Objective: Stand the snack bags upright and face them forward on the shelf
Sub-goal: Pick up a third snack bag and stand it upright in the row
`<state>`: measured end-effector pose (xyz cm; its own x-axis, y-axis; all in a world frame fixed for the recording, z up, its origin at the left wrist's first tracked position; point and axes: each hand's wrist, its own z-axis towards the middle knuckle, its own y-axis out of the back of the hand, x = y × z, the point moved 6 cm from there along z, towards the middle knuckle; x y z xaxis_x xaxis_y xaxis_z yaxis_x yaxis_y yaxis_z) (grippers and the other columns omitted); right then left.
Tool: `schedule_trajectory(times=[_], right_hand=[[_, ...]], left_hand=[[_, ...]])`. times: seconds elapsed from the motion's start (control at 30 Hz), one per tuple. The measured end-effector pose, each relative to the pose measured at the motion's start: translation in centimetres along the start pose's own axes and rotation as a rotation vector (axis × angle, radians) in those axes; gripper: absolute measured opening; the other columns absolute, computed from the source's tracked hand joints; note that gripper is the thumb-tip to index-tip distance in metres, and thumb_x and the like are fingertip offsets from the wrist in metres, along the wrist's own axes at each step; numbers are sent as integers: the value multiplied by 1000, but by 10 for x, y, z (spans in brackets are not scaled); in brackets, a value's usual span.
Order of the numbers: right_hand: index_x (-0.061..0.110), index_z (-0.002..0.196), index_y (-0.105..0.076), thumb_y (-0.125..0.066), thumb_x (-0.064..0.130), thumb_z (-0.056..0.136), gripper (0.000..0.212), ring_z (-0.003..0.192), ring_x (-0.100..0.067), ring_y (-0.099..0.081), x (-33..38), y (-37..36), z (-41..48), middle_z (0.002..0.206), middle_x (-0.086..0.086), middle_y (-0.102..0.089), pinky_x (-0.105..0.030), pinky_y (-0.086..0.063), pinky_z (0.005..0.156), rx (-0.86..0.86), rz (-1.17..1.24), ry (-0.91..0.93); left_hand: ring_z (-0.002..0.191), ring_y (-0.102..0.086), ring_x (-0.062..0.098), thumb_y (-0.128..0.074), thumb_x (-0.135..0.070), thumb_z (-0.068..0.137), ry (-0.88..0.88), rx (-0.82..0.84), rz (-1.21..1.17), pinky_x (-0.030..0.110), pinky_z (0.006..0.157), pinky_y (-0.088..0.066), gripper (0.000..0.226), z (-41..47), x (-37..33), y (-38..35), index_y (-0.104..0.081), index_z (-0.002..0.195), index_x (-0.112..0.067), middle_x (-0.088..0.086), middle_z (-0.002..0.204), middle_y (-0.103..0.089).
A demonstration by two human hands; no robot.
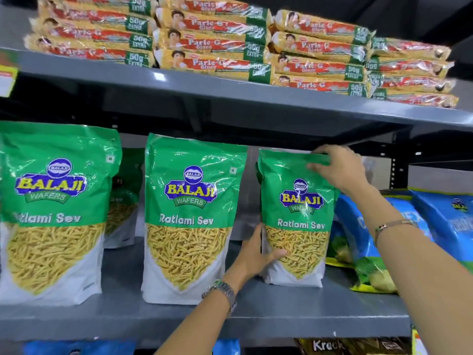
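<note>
Three green Balaji Ratlami Sev bags stand upright, fronts forward, on the grey shelf (281,311): a left bag (51,213), a middle bag (189,216) and a right bag (297,216). My right hand (340,170) pinches the top edge of the right bag. My left hand (256,254) grips that bag's lower left side, thumb across its front. Behind the left bag, another green bag (122,201) stands further back, partly hidden.
Blue snack bags (440,221) lean on the shelf to the right of the held bag. Stacked Parle-G biscuit packs (217,44) fill the shelf above. More packets (330,345) show on the shelf below. Bare shelf shows between the bags.
</note>
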<state>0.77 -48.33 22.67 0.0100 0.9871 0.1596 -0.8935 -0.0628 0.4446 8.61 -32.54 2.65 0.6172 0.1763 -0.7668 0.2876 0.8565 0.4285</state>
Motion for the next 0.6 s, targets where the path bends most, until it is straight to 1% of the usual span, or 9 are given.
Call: schedule_trajectory(times=[0.07, 0.13, 0.2, 0.27, 0.3, 0.4, 0.47, 0.53, 0.6], right_hand=[[16, 113, -60, -62, 34, 82, 36, 108, -36, -56, -21, 5, -12, 116, -17, -63, -42, -44, 85, -224, 190, -155], [14, 116, -54, -58, 33, 85, 37, 106, -33, -57, -44, -2, -29, 117, -13, -62, -39, -43, 83, -297, 416, -354], [11, 117, -51, -55, 21, 86, 34, 107, -34, -56, -56, -17, -38, 117, -14, -62, -40, -42, 85, -230, 513, -426], [8, 118, -51, -51, 7, 84, 34, 109, -35, -54, -62, -26, -40, 118, -18, -61, -39, -41, 84, -162, 476, -437], [6, 118, -50, -50, 5, 84, 34, 110, -36, -53, -65, -28, -39, 119, -20, -59, -39, -41, 84, -148, 453, -447], [2, 122, -44, -57, 13, 88, 38, 114, -37, -52, -74, -42, -36, 127, -21, -54, -44, -43, 89, -69, 472, -521], [1, 122, -47, -54, 16, 90, 36, 113, -38, -53, -76, -51, -36, 127, -21, -56, -46, -44, 90, -20, 531, -547], [0, 120, -50, -50, 13, 92, 31, 113, -39, -53, -75, -55, -35, 125, -21, -59, -45, -43, 88, -13, 500, -497], [1, 118, -50, -48, 9, 92, 27, 111, -38, -53, -74, -53, -32, 122, -22, -61, -40, -40, 81, -39, 444, -431]], left_hand=[[139, -30, 26, -69, -46, 74, 3, -3, 16, 49, 112, -31, 88, 1, 4, 2, -18, 144, -28, 3, 151, -35], [140, -29, 27, -68, -44, 77, -31, 10, 39, 50, 112, -30, 87, 1, 4, 3, -17, 145, -27, 4, 152, -34], [142, -24, 24, -71, -41, 75, -40, 42, 68, 50, 115, -24, 95, 3, 6, 1, -10, 147, -26, 1, 155, -28], [143, -21, 22, -74, -38, 72, -35, 58, 84, 48, 116, -21, 104, 4, 7, -2, -4, 147, -26, 0, 157, -23], [143, -21, 22, -75, -38, 71, -33, 55, 91, 48, 116, -21, 106, 4, 8, -2, -2, 147, -26, 0, 157, -22], [143, -21, 24, -76, -40, 70, -33, 34, 101, 50, 115, -22, 107, 4, 11, -2, -4, 147, -26, 0, 157, -24], [142, -25, 27, -76, -44, 67, -15, 29, 98, 52, 114, -24, 104, 4, 13, -2, -9, 146, -29, 0, 154, -30], [140, -27, 28, -77, -45, 65, 1, 23, 86, 52, 113, -26, 102, 4, 15, -1, -13, 144, -31, 2, 151, -35], [139, -29, 27, -78, -46, 64, 5, 15, 85, 51, 113, -27, 102, 4, 16, -1, -15, 143, -32, 3, 150, -36]])
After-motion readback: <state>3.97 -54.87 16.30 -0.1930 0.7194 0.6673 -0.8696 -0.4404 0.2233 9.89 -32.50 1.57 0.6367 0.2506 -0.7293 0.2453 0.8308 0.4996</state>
